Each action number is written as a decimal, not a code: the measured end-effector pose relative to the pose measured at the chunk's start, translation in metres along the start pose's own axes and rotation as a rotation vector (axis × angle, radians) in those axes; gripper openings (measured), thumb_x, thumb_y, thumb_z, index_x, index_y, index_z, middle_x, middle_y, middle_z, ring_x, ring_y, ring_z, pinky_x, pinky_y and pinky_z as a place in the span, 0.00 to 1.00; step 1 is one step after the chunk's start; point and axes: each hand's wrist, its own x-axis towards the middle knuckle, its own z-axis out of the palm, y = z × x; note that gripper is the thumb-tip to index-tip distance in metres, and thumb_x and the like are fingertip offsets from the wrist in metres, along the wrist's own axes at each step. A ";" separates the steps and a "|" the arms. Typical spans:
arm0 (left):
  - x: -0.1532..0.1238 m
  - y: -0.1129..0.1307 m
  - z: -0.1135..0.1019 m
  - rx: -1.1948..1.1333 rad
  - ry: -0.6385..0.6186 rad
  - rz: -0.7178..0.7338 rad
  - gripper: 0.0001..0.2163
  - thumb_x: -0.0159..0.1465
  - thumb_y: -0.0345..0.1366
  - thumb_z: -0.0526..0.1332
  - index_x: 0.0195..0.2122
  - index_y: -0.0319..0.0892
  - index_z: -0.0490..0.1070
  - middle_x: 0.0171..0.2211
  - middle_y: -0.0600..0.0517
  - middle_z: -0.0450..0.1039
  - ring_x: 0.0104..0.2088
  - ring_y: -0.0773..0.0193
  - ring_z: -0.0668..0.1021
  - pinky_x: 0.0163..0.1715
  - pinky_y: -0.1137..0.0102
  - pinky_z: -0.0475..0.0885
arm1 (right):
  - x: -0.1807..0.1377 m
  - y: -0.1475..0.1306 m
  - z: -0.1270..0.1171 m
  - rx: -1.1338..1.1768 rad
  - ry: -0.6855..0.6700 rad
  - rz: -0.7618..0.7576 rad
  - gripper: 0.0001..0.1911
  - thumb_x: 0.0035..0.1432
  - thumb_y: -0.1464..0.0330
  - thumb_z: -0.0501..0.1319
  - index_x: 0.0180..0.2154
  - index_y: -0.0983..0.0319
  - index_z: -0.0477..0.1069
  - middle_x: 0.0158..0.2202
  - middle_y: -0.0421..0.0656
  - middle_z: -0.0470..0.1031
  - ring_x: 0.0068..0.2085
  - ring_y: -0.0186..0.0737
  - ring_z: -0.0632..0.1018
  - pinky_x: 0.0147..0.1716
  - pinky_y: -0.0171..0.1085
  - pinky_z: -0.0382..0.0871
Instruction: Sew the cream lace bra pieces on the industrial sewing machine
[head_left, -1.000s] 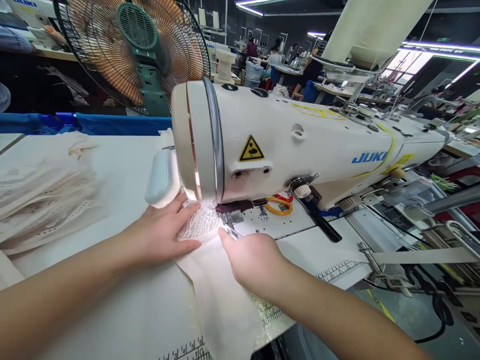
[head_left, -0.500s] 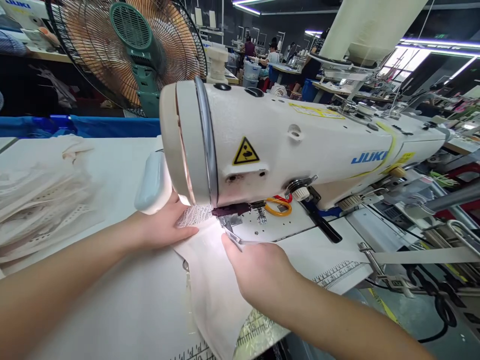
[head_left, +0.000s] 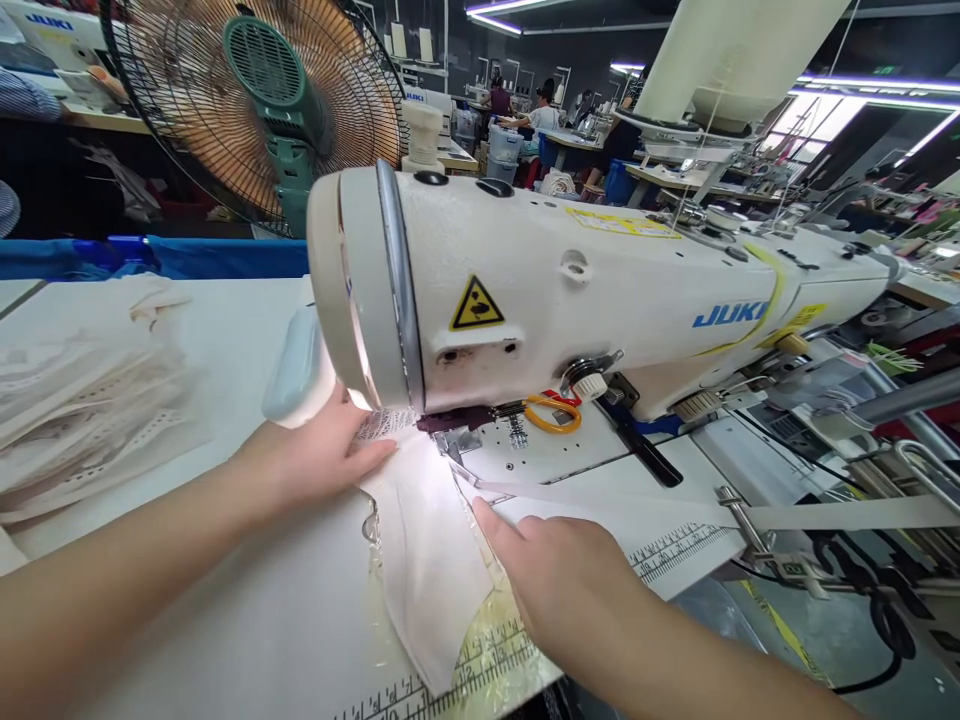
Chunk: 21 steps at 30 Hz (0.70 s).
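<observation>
A pale fabric piece (head_left: 427, 560) lies under the sewing machine (head_left: 525, 270), its lower end hanging toward the table's front edge. My left hand (head_left: 307, 455) rests flat on the fabric and its lace part (head_left: 386, 425), left of the needle area, thumb stretched out; its other fingertips are hidden behind the machine head. My right hand (head_left: 562, 570) pinches the fabric's right edge between thumb and curled fingers, just in front of the metal folder (head_left: 461, 465). A narrow pale tape (head_left: 637, 503) runs from the right into that folder. The presser foot is mostly hidden.
Lace-edged pieces (head_left: 82, 420) are piled on the left. Orange-handled scissors (head_left: 553, 414) lie behind the needle area. A black lever (head_left: 649, 450) and a metal tape guide (head_left: 742, 515) stand at right. A printed ruler (head_left: 495, 650) marks the front edge; a fan (head_left: 262, 100) stands behind.
The fabric has slid forward toward the needle, its lower end now higher in view. My right hand has shifted slightly right and back from the folder. My left hand stays on the fabric.
</observation>
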 end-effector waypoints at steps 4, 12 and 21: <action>-0.041 0.027 0.023 0.012 0.261 0.381 0.19 0.67 0.37 0.46 0.48 0.34 0.72 0.52 0.36 0.70 0.51 0.45 0.72 0.48 0.52 0.71 | -0.007 0.006 0.018 -0.002 0.225 -0.182 0.38 0.46 0.77 0.58 0.61 0.58 0.58 0.33 0.45 0.71 0.31 0.41 0.71 0.23 0.36 0.52; -0.081 0.053 0.074 -0.114 0.268 0.645 0.20 0.64 0.41 0.51 0.51 0.38 0.72 0.56 0.39 0.68 0.54 0.47 0.71 0.54 0.53 0.67 | -0.014 0.018 0.045 0.000 0.530 -0.361 0.23 0.50 0.76 0.59 0.49 0.56 0.67 0.33 0.42 0.68 0.33 0.39 0.67 0.28 0.35 0.56; -0.067 0.035 0.060 -0.108 0.214 0.695 0.18 0.65 0.36 0.52 0.54 0.39 0.68 0.57 0.39 0.67 0.57 0.47 0.68 0.56 0.49 0.64 | -0.007 0.018 0.039 0.003 0.514 -0.319 0.24 0.46 0.81 0.56 0.46 0.58 0.69 0.33 0.43 0.68 0.32 0.38 0.66 0.28 0.34 0.55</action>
